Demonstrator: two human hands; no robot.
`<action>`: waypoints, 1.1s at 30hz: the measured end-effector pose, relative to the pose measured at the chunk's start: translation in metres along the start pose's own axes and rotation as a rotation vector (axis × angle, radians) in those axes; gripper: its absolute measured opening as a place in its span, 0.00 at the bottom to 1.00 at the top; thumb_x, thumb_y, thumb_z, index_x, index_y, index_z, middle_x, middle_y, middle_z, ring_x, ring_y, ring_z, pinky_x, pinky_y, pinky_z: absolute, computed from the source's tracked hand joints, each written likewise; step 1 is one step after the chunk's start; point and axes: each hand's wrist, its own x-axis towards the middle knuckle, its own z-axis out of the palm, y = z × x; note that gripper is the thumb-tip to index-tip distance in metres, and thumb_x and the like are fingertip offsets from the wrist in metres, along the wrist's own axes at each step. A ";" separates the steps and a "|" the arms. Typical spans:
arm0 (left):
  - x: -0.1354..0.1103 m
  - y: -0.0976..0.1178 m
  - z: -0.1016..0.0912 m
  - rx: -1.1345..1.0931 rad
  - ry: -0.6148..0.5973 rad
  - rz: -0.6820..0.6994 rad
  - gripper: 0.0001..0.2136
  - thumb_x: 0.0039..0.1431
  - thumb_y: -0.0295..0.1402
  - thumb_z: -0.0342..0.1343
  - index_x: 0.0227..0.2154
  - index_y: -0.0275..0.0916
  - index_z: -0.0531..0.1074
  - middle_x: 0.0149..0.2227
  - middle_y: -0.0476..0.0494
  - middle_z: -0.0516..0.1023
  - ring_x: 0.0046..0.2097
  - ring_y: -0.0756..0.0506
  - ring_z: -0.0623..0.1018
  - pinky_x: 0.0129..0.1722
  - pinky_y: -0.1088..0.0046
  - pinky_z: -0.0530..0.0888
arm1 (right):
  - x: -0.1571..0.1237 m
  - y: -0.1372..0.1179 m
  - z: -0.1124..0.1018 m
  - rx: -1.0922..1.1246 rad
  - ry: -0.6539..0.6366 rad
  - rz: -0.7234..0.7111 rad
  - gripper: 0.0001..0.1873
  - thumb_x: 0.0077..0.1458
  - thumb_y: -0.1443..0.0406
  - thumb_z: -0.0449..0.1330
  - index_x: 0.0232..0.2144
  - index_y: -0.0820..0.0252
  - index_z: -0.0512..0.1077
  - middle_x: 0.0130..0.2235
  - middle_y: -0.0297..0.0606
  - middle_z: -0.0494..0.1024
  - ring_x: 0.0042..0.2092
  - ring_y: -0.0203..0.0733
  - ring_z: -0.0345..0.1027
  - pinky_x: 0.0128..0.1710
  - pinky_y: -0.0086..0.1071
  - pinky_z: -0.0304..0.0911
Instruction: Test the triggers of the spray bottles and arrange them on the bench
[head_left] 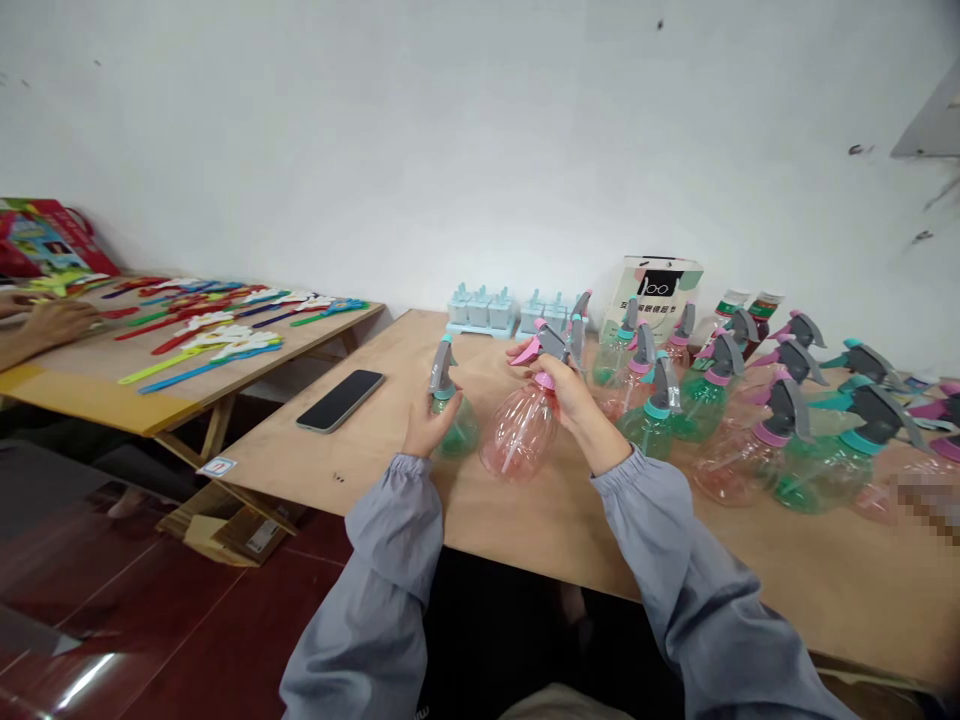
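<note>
My left hand point(426, 425) wraps around a green spray bottle point(452, 420) with a grey and teal trigger head, standing on the wooden table point(525, 520). My right hand point(574, 395) grips the pink neck of a clear pink spray bottle point(519, 430), lifted and tilted just above the table, its pink and grey trigger pointing left. Both forearms wear grey sleeves. The two bottles sit side by side, a little apart.
Several green and pink spray bottles point(757, 420) crowd the table's right half. A black phone point(340, 400) lies at the left. Pale blue ice-lolly moulds point(480, 310) and a white box point(660, 290) stand at the back. Another person's hand point(45, 325) rests on a neighbouring table of coloured sticks point(217, 335).
</note>
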 end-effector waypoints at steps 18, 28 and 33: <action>0.000 0.005 -0.001 -0.036 -0.017 -0.065 0.14 0.50 0.45 0.64 0.32 0.40 0.74 0.32 0.44 0.76 0.40 0.41 0.77 0.47 0.63 0.73 | -0.024 0.040 -0.046 -0.624 0.165 -0.467 0.16 0.50 0.60 0.60 0.42 0.54 0.66 0.44 0.42 0.74 0.48 0.47 0.69 0.54 0.47 0.63; 0.001 -0.001 -0.004 -0.047 -0.017 -0.128 0.23 0.44 0.44 0.68 0.41 0.40 0.69 0.42 0.42 0.75 0.45 0.42 0.76 0.51 0.62 0.72 | -0.033 0.063 -0.067 -0.666 0.251 -0.444 0.34 0.50 0.59 0.61 0.57 0.56 0.56 0.56 0.49 0.69 0.56 0.49 0.67 0.57 0.46 0.63; 0.010 0.012 -0.016 -0.090 -0.050 -0.159 0.36 0.38 0.44 0.72 0.50 0.42 0.63 0.53 0.39 0.69 0.51 0.43 0.75 0.49 0.66 0.73 | -0.046 0.077 -0.072 -0.578 0.302 -0.331 0.29 0.50 0.53 0.63 0.52 0.57 0.61 0.48 0.45 0.76 0.45 0.47 0.73 0.49 0.44 0.67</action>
